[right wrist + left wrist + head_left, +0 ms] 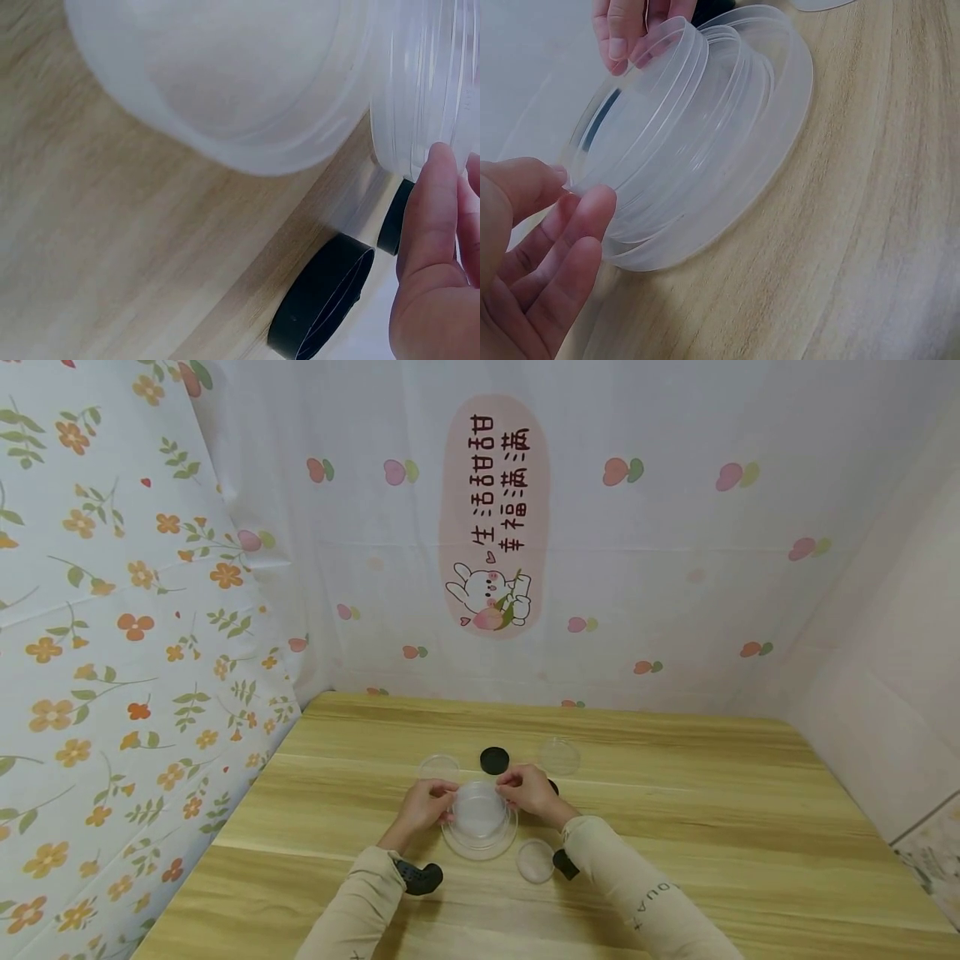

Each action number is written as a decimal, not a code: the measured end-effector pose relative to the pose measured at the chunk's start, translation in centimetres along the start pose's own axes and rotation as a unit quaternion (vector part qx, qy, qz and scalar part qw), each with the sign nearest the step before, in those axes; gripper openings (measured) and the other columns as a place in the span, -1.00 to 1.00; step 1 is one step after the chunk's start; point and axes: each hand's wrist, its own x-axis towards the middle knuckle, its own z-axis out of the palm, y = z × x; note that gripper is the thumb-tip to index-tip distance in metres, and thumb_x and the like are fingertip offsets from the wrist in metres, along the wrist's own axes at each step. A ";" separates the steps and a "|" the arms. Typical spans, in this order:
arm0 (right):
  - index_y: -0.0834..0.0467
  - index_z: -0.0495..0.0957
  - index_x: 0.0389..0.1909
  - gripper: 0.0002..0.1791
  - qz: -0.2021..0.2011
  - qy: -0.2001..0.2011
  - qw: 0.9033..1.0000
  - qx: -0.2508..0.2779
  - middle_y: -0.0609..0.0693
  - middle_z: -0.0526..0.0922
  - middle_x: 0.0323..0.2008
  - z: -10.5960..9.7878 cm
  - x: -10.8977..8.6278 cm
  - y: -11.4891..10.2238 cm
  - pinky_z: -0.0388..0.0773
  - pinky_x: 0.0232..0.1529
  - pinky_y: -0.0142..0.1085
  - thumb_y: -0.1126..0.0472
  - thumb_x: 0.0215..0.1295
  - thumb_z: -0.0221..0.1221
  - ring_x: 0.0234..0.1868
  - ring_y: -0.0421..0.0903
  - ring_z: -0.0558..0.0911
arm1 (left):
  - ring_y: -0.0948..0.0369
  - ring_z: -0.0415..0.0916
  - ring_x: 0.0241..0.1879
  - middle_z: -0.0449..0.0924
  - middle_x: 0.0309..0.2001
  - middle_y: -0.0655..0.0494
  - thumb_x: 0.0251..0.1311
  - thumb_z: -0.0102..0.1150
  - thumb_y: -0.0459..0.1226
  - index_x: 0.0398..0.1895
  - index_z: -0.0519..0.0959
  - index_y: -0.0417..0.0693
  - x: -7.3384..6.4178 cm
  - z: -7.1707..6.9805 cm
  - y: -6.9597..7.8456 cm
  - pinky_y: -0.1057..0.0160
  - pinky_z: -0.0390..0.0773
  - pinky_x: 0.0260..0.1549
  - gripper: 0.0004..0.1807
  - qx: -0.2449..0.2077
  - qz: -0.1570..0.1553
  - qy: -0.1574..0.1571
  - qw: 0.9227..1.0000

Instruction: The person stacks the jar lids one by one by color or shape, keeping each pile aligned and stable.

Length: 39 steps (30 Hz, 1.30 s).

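Note:
Several round, shallow clear plastic lids are stacked on the wooden table, with a wider one [480,853] at the bottom. My left hand [426,804] pinches the near left rim of the top clear lid [641,127] between thumb and fingers. On the opposite side, my right hand [528,789] grips the same lid's rim with its fingertips. In the left wrist view the top lid is tilted and sits over the nested ones below. The right wrist view catches my right fingers [435,202] at the side of the stack.
Loose clear lids lie around the stack: one behind left [438,767], one behind right [559,756], one in front right [536,861]. A black lid [494,761] lies behind the stack. Another black lid [553,787] is partly hidden by my right hand.

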 end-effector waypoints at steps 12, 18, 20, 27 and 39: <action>0.35 0.54 -0.39 -0.91 -0.025 -0.010 1.000 -0.014 0.03 0.53 -0.59 -0.5 0.0 -0.2 0.44 -0.66 -0.40 0.37 0.12 0.13 -0.70 -0.22 0.45 | 0.23 0.44 -0.69 0.46 -0.53 0.00 0.09 0.03 -0.44 -0.24 0.53 -0.40 -0.1 -0.6 0.1 0.35 0.44 -0.71 -0.80 0.007 0.026 0.022 0.999; 0.31 0.56 -0.42 -0.93 -0.040 0.008 0.998 -0.041 -0.02 0.53 -0.61 -0.5 1.0 -1.0 0.39 -0.67 -0.43 0.36 0.11 0.15 -0.71 -0.21 0.44 | 0.16 0.48 -0.65 0.45 -0.50 0.00 0.06 0.02 -0.45 -0.25 0.52 -0.42 0.3 -1.8 0.3 0.33 0.47 -0.66 -0.79 0.012 0.022 0.042 0.999; 0.28 0.57 -0.41 -0.93 -0.039 0.012 0.998 -0.054 -0.02 0.54 -0.59 -0.4 1.5 -1.6 0.43 -0.63 -0.42 0.34 0.11 0.15 -0.66 -0.20 0.47 | 0.14 0.50 -0.64 0.45 -0.50 -0.01 0.08 0.02 -0.44 -0.24 0.51 -0.43 0.5 -2.2 0.4 0.31 0.49 -0.66 -0.79 0.011 0.019 0.048 0.999; 0.31 0.55 -0.33 -0.88 -0.039 -0.004 0.999 -0.026 0.04 0.55 -0.49 0.6 3.6 -3.3 0.48 -0.54 -0.39 0.33 0.15 0.12 -0.53 -0.09 0.53 | 0.04 0.51 -0.59 0.47 -0.49 -0.04 0.07 0.04 -0.45 -0.26 0.53 -0.43 1.2 -3.6 0.0 0.33 0.47 -0.66 -0.80 0.016 0.010 0.088 0.996; 0.39 0.52 -0.28 -0.83 -0.019 -0.008 1.000 -0.007 0.13 0.55 -0.45 2.8 5.9 -4.3 0.54 -0.44 -0.27 0.35 0.16 0.11 -0.43 0.05 0.58 | 0.18 0.47 -0.49 0.53 -0.42 -0.07 0.07 0.07 -0.40 -0.26 0.56 -0.37 2.0 -4.4 -1.6 0.37 0.41 -0.57 -0.80 0.030 -0.029 0.158 0.987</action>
